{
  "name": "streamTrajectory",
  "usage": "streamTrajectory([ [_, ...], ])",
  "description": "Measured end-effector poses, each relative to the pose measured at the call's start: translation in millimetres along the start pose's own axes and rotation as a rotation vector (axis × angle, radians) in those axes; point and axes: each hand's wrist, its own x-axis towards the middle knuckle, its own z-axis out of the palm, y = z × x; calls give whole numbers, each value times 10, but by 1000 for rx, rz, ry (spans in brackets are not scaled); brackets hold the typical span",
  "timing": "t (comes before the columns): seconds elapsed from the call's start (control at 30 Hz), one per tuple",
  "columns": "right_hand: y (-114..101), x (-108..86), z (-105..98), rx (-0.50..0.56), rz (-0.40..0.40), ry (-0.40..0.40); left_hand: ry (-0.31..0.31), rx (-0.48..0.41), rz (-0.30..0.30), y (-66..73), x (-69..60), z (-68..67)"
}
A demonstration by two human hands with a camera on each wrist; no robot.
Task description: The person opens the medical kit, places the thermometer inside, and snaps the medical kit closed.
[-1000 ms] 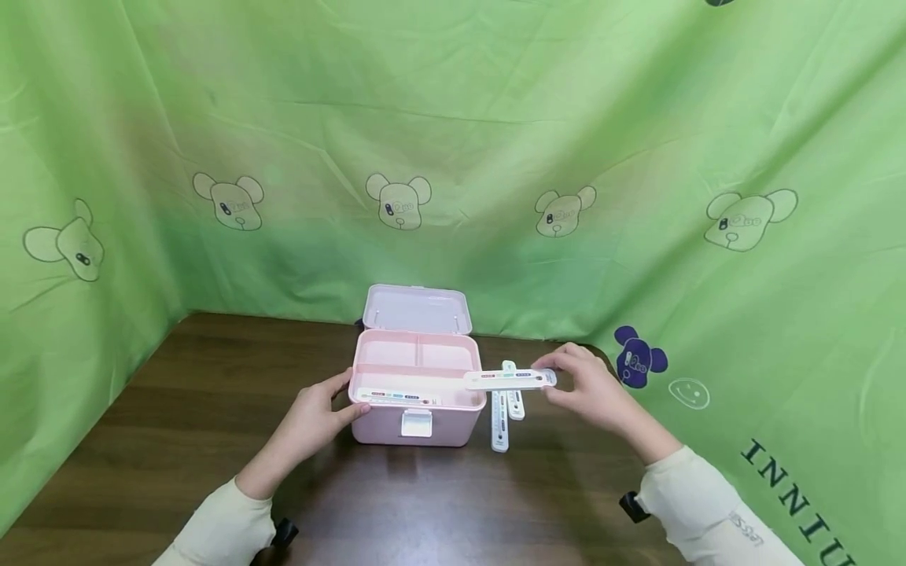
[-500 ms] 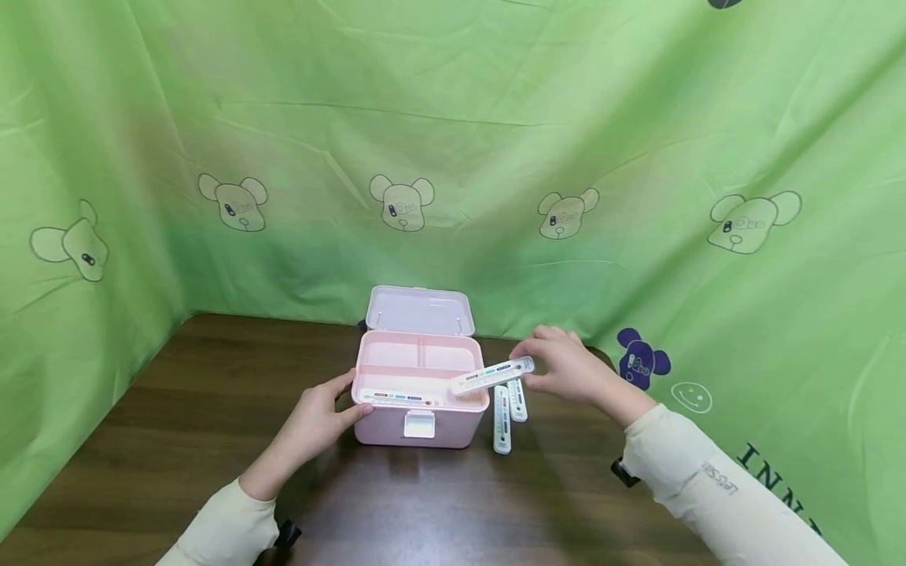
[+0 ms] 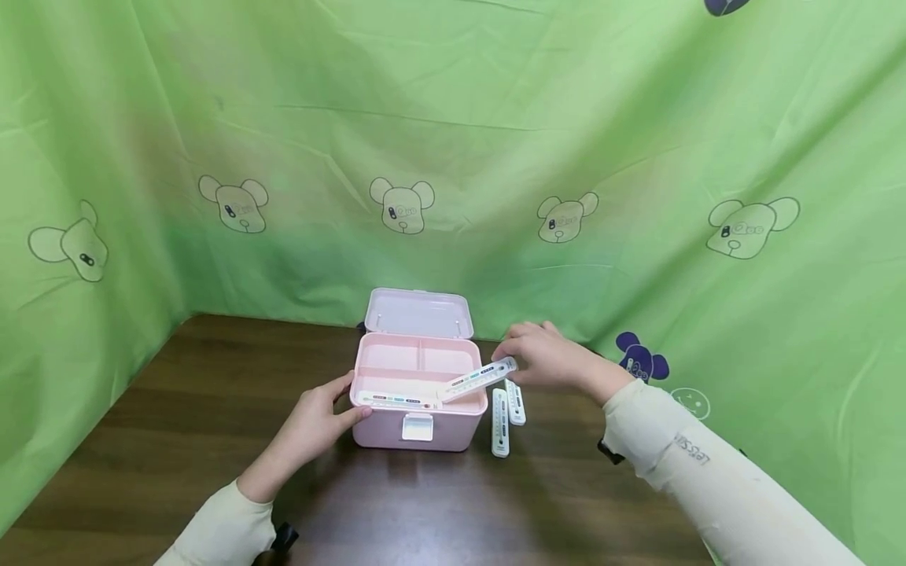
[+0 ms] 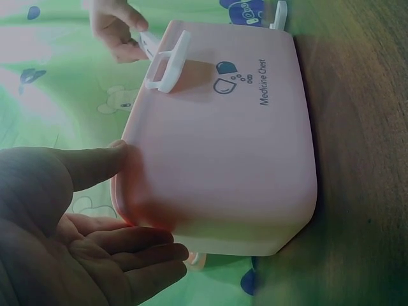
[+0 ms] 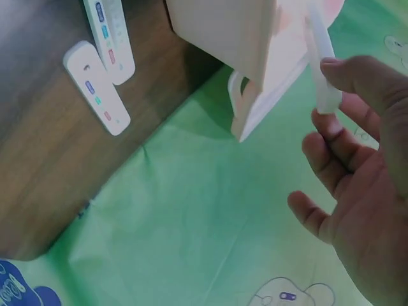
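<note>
The held thermometer (image 3: 474, 380) has just swung from nearly level across the right rim of the pink box (image 3: 378, 432) to a slant, its lower end now inside the front compartment, near the right end of the thermometer already lying there (image 3: 396, 399). Its upper end is raised above the right wall, in the grip of the right hand (image 3: 543, 355). That suggests this piece is partway into the box but not yet set down. Two more thermometers (image 3: 500, 423) lie on the tabletop (image 3: 212, 369), just right of the box.

The right hand has moved left, closer to the box, and its forearm reaches in from the lower right. In the right wrist view, thumb and fingers pinch the thermometer near its end, while the other fingers bend loosely beneath.

The left hand (image 3: 320, 417) keeps its place at the box's front left corner: the thumb rests on the front rim, and the fingers extend along the left side, touching rather than wrapping round it, apparently steadying it. The lid (image 3: 419, 313) stands raised behind.
</note>
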Motion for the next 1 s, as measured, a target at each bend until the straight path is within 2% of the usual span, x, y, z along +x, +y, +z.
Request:
streamTrajectory([
  [0.17,0,91,-138,-19,-27,-87,-10,3,-3,27,10,-23],
  [0.37,14,205,-238,-37,-44,-139,-10,8,-10,27,16,-29],
  [0.53,6,291,-292,-7,-48,-190,-5,8,3,23,17,-31],
  [0.87,-97,489,-260,25,-115,-252,-3,19,6,34,6,-30],
  [1.0,-134,542,-214,39,-113,-265,-5,20,0,43,-1,-24],
])
